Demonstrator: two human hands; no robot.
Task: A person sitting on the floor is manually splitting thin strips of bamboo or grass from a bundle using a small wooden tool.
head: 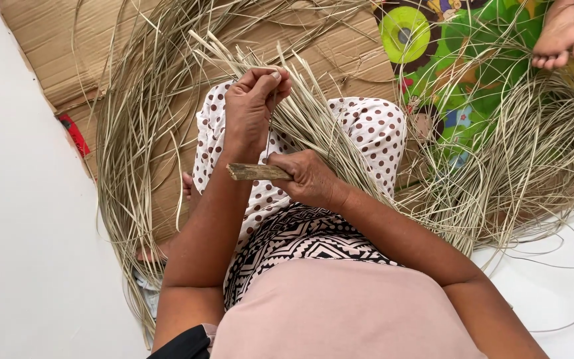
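Wooden stick (pixel 258 172) crosswise, tip leftward.

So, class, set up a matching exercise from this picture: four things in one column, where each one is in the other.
Things:
1. left hand
2. right hand
3. bare foot
4. flattened cardboard

Places:
A. top right, on the colourful mat
B. raised, pinching a thin strip
C. top left, under the loose reeds
D. over the lap, gripping a wooden stick

Pairs: 1-B, 2-D, 3-A, 4-C
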